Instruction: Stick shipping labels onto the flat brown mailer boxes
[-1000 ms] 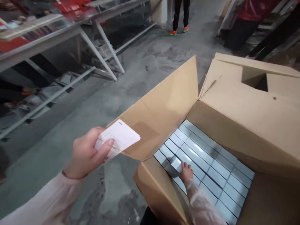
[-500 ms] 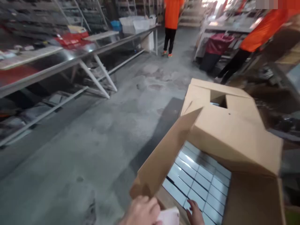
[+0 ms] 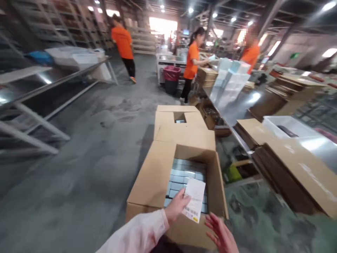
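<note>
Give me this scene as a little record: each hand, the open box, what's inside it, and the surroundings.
left hand: holds a printed white card over the open box
right hand: fingers apart, nothing visibly held, near the card's lower edge
box contents: rows of small pale boxes
beyond: another cardboard box
right side: stacked cardboard on a table
background: people in orange tops

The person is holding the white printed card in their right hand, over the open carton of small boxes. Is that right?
Not quite: the head view shows the white printed card in the left hand, over the open carton of small boxes.
</note>
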Demonstrator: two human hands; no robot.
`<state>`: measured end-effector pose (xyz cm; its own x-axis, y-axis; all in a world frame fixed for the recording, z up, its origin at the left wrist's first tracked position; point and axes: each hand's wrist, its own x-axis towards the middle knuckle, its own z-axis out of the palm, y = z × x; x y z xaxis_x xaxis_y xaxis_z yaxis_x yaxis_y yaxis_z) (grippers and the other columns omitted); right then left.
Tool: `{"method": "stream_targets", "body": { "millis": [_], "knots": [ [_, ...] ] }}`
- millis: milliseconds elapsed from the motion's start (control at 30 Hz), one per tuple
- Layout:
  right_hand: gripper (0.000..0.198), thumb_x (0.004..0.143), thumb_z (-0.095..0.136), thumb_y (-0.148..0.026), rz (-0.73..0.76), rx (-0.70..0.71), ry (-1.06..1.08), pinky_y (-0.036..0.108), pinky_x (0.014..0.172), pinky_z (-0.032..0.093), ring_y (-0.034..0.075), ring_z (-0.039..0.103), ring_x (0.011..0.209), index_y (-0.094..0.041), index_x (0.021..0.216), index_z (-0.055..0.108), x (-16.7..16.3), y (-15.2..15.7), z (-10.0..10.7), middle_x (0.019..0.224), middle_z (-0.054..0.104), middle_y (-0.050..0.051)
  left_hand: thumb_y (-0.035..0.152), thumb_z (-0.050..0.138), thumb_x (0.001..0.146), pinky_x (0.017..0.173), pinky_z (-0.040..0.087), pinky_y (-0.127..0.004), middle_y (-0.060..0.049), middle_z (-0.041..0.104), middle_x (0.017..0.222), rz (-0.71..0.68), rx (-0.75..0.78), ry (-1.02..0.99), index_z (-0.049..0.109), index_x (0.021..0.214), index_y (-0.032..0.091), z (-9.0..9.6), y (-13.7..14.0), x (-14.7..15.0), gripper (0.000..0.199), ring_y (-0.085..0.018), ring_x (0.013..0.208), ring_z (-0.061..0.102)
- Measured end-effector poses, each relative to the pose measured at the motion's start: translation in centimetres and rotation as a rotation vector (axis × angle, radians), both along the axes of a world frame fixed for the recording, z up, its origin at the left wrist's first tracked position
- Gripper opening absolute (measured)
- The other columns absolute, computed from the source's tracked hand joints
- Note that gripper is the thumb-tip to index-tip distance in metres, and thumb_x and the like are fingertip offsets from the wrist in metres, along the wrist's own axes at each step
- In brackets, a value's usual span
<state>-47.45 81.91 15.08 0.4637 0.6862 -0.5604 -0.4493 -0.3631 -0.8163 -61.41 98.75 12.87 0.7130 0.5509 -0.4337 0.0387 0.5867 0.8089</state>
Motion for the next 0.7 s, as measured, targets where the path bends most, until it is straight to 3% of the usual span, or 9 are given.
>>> {"method": "stream_targets", "body": {
  "millis": [100,167,233,333,467,600,700],
  "knots": [
    [0.055,0.07,0.07,-0.057,-0.145,0.226,0.061,0.044,0.084,0.053,0.03,0.063,0.104,-0.022,0.112,0.062,-0.2,-3.0,4.6,0.115,0.067,0.013,0.048,0.072,0.063,0.066,0.044,-0.027,-0.003,0.064,0.082,-0.27,0.116,-0.084,0.057,0.091,0.016,5.7,-4.0,3.0,0.046,-0.016,0.072,0.058],
    [0.053,0.063,0.08,-0.047,-0.232,0.254,0.034,0.044,0.076,0.055,0.028,0.067,0.089,-0.022,0.106,0.062,1.0,-6.7,6.5,0.104,0.071,0.011,0.04,0.079,0.056,0.063,0.044,-0.026,-0.003,0.066,0.079,-0.494,0.166,-0.089,0.06,0.086,0.014,8.4,-7.1,5.0,0.044,-0.016,0.069,0.059],
    [0.049,0.058,0.084,-0.04,-0.312,0.244,0.007,0.043,0.072,0.056,0.026,0.067,0.081,-0.021,0.098,0.062,2.6,-11.6,7.8,0.094,0.073,0.007,0.034,0.082,0.051,0.062,0.045,-0.026,-0.002,0.067,0.076,-0.616,0.15,-0.101,0.06,0.09,0.013,10.1,-10.5,7.3,0.049,-0.015,0.065,0.06],
    [0.043,0.056,0.085,-0.037,-0.428,0.264,-0.001,0.041,0.076,0.056,0.026,0.067,0.083,-0.021,0.089,0.063,4.2,-20.1,9.2,0.089,0.074,0.005,0.029,0.082,0.05,0.061,0.044,-0.025,0.0,0.067,0.069,-0.624,0.138,-0.128,0.059,0.092,0.013,11.9,-16.4,11.6,0.051,-0.012,0.06,0.059],
    [0.056,0.052,0.088,-0.031,-0.499,0.236,0.08,0.04,0.072,0.057,0.028,0.069,0.086,-0.02,0.1,0.061,4.8,-29.9,10.7,0.101,0.072,0.009,0.025,0.077,0.053,0.056,0.041,-0.022,0.002,0.065,0.064,-0.621,0.231,-0.129,0.057,0.089,0.014,14.7,-24.8,17.7,0.042,-0.011,0.055,0.057],
    [0.053,0.054,0.088,-0.029,-0.613,0.273,0.114,0.038,0.07,0.058,0.027,0.07,0.081,-0.017,0.098,0.063,5.9,-36.0,11.1,0.095,0.073,0.01,0.022,0.07,0.055,0.056,0.041,-0.023,0.001,0.065,0.068,-0.746,0.492,-0.123,0.058,0.087,0.014,17.4,-31.6,22.8,0.035,-0.012,0.059,0.056],
    [0.05,0.053,0.088,-0.028,-0.7,0.299,0.116,0.035,0.07,0.058,0.026,0.071,0.08,-0.017,0.095,0.065,7.6,-38.6,11.2,0.093,0.074,0.01,0.02,0.066,0.057,0.058,0.041,-0.024,0.0,0.065,0.071,-0.818,0.624,-0.131,0.058,0.087,0.014,18.4,-34.6,26.2,0.032,-0.014,0.062,0.057]
  ]
}}
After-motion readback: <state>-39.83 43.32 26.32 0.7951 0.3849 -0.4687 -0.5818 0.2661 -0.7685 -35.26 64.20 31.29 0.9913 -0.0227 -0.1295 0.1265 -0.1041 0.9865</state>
